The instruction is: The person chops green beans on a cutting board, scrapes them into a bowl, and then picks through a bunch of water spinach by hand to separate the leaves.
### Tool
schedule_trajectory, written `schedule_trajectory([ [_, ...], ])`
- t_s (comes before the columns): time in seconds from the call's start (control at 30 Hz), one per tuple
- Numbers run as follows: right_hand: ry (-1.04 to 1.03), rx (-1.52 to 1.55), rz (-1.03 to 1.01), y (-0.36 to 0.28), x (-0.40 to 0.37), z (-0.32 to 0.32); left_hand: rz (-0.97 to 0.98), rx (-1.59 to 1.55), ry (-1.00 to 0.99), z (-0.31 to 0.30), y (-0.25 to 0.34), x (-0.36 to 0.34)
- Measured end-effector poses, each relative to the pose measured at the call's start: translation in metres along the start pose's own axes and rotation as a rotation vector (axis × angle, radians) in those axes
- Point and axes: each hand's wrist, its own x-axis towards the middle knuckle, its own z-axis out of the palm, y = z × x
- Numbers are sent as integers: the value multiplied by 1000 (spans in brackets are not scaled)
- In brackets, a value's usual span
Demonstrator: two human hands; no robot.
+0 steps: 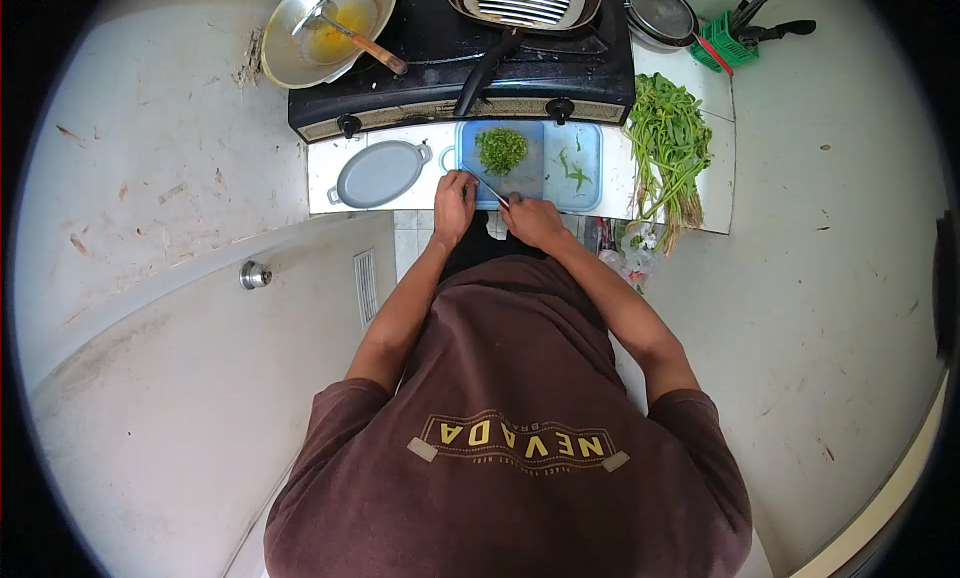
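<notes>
A blue cutting board (592, 193) lies on the white counter in front of the stove. Finely chopped green leaves (501, 151) form a heap on its left half, and a few longer green pieces (574, 173) are scattered on its right half. At the board's front edge, my right hand (533, 221) is closed around the handle of a knife (486, 185), its blade slanting to the far left. My left hand (455, 200) is at the front left corner, close to the blade, with its fingers bent together. Whatever those fingers hold is hidden.
A grey oval plate (380, 175) lies left of the board; leafy greens with roots (668, 143) lie right. On the stove (420, 83) are a pan with a ladle (280, 53) and a grill pan (485, 73). A green basket (722, 46) holds knives.
</notes>
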Motion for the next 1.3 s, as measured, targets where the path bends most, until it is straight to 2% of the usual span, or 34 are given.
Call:
schedule_trajectory([
  [0.33,29,1,12,8,-19,-1,-84,-87,6,-1,1,-1],
  [0.63,33,-14,-50,3,-5,3,62,14,-4,-3,-4,-4],
  [0.73,-13,-31,22,-2,4,1,107,27,-15,-5,-2,-6],
  [0.83,11,-33,2,-4,3,-2,87,13,13,-6,-1,-9],
  [0.93,-5,-16,35,1,-5,0,-19,-61,51,-2,-2,-9],
  [1.1,-8,-9,21,3,-10,-3,-119,-106,14,-5,0,-7],
  [1.3,7,-41,-22,-3,-9,-1,-36,-117,47,-5,-3,-7],
])
